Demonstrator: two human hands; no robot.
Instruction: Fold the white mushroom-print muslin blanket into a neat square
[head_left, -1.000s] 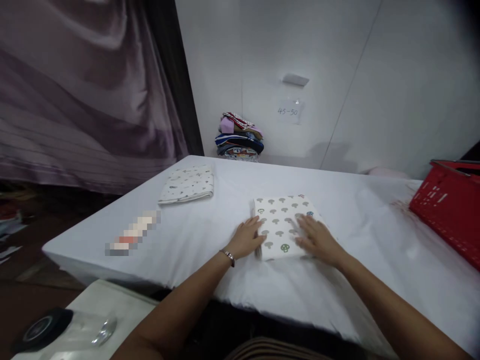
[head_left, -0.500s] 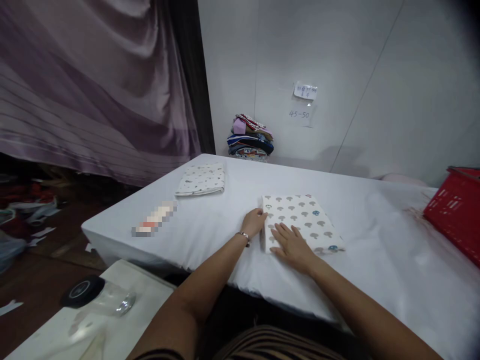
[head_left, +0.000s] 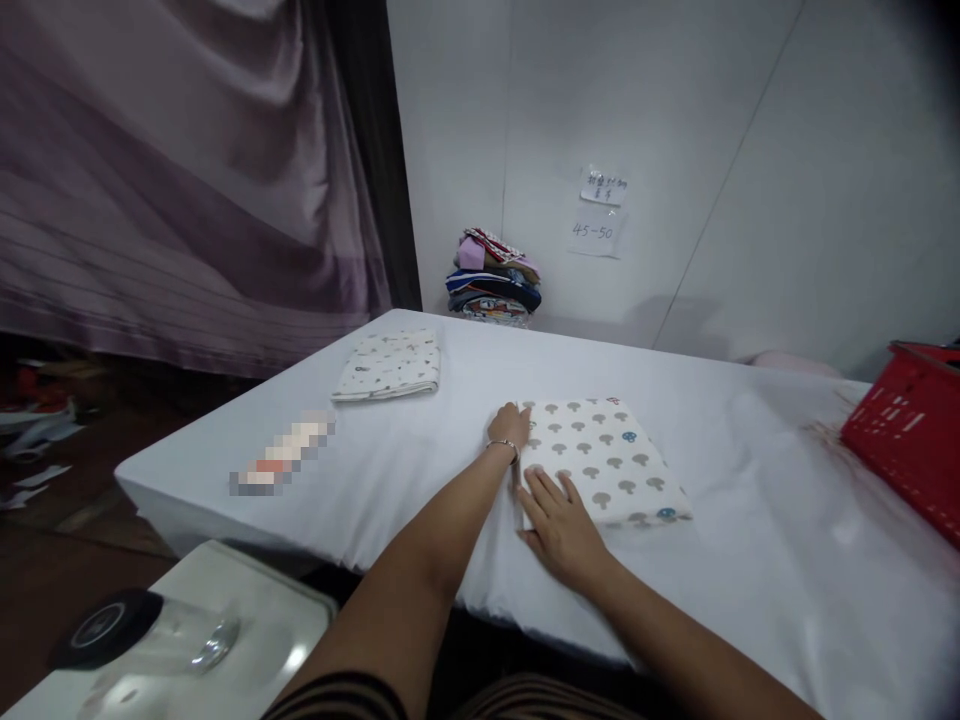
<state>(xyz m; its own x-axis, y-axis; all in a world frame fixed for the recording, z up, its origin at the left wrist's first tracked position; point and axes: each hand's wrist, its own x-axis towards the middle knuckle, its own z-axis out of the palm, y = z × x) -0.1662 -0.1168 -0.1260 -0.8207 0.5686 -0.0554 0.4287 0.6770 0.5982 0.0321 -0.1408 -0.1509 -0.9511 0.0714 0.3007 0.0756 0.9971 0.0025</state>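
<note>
A folded white cloth (head_left: 600,460) printed with grey mushrooms and a few coloured ones lies on the white-covered table (head_left: 420,470) in front of me. At its far left corner, my left hand (head_left: 510,424) is closed on the edge, its fingertips partly hidden. My right hand (head_left: 559,515) rests flat over the near left corner, fingers spread and palm down. Farther left is a second folded white cloth (head_left: 390,365) with a small print, touched by neither hand.
A blurred-out strip (head_left: 283,455) lies on the table's left part. At the right edge stands a red plastic basket (head_left: 904,430). Stacked folded fabrics (head_left: 495,280) sit by the wall. A clear jar with a black lid (head_left: 109,628) lies on a lower white surface (head_left: 247,600) at bottom left.
My left hand has slid away from me along the cloth's left edge to the far corner. My right hand has shifted slightly towards me and left. The view has moved a little.
</note>
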